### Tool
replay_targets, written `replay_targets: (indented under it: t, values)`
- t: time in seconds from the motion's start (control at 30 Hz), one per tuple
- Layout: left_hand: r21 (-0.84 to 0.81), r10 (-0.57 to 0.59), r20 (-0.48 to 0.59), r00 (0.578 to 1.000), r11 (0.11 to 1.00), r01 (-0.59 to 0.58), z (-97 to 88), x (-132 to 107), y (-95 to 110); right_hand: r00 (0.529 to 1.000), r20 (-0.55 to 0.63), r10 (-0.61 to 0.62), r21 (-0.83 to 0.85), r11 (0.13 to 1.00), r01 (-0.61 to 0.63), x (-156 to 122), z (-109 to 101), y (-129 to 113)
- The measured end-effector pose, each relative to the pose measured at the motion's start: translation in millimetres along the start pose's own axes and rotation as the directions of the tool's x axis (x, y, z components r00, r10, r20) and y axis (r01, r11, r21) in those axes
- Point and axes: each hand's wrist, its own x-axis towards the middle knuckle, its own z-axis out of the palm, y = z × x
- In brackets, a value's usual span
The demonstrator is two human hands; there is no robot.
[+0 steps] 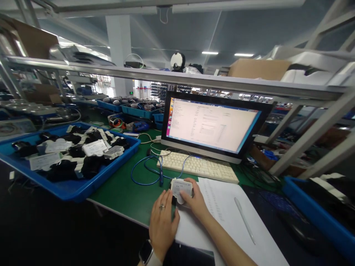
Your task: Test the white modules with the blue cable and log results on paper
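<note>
My right hand [196, 199] grips a white-cased device [181, 187] with a printed grey label, thumb pressed on its face. Close against its left side is my left hand [162, 221], fingers stretched out side by side and thumb apart, with a ring and a watch [146, 252] on it. Something dark shows between that thumb and forefinger; I cannot tell whether it belongs to the device. Under the hands lie printed paper sheets [222, 210], with a pale pen [244, 220] on them. A blue cable [161, 177] lies looped just beyond the device.
A blue tray [80, 194] of black and white devices stands at left. Behind my hands are a keyboard [199, 166] and a lit monitor [210, 123]. A dark mouse [298, 229] and another blue tray [310, 214] are at right. A metal shelf [177, 75] spans above.
</note>
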Motion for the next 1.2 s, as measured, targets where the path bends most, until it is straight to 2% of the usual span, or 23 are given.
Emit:
replay_targets:
  t: [0.17, 0.33, 0.53, 0.93, 1.2]
  values:
    - [-0.037, -0.005, -0.056, 0.998, 0.999, 0.003, 2.0, -0.1, -0.5, 1.000, -0.003, 0.017, -0.030, 0.999, -0.017, -0.1, -0.8, -3.6]
    - [-0.037, 0.012, -0.064, 0.998, 0.999, -0.014, 3.0, 0.3, -0.2, 1.000, -0.017, 0.003, -0.018, 1.000, -0.004, -0.2, -0.4, -4.8]
    - [-0.006, 0.008, -0.065, 0.998, 1.000, -0.009, 3.4, -0.3, -0.2, 1.000, 0.019, 0.017, -0.004, 1.000, -0.017, 1.7, 0.7, -3.4]
    - [0.098, -0.089, -0.046, 0.995, 0.991, 0.093, -1.2, -4.5, 7.0, 0.998, 0.050, -0.029, 0.097, 0.995, 0.024, 10.9, 6.6, 10.2]
    - [0.075, -0.167, 0.013, 0.986, 0.983, 0.166, -0.6, -8.2, 9.2, 0.996, 0.084, -0.022, 0.063, 0.998, 0.016, 12.7, 6.8, 14.2]
